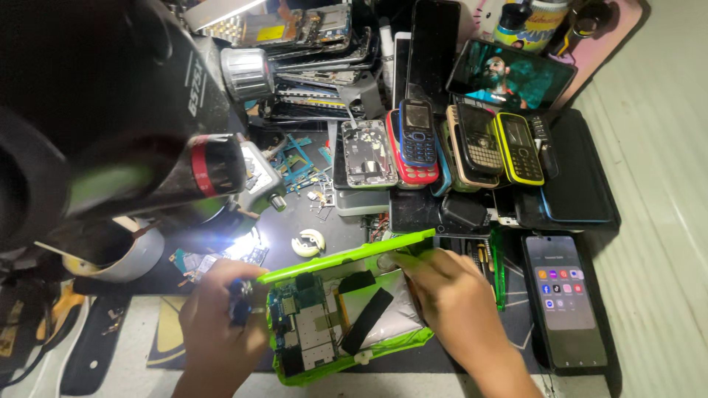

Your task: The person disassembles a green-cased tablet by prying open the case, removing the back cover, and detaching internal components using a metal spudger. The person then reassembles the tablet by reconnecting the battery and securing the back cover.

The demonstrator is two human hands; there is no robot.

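An opened green-cased tablet (335, 317) lies tilted in front of me, its circuit board, silver battery and a black strip exposed. My left hand (217, 324) grips its left edge and holds a small dark blue tool next to the board. My right hand (450, 302) rests on the tablet's right side, with fingers at the raised green back cover (346, 256).
A black microscope (133, 125) with a bright lamp looms at upper left. Several old keypad phones (464, 144) and phone parts are piled at the back. A lit smartphone (564, 298) lies at the right, and another screen (509, 74) plays video behind. A white tape roll (307, 242) sits mid-bench.
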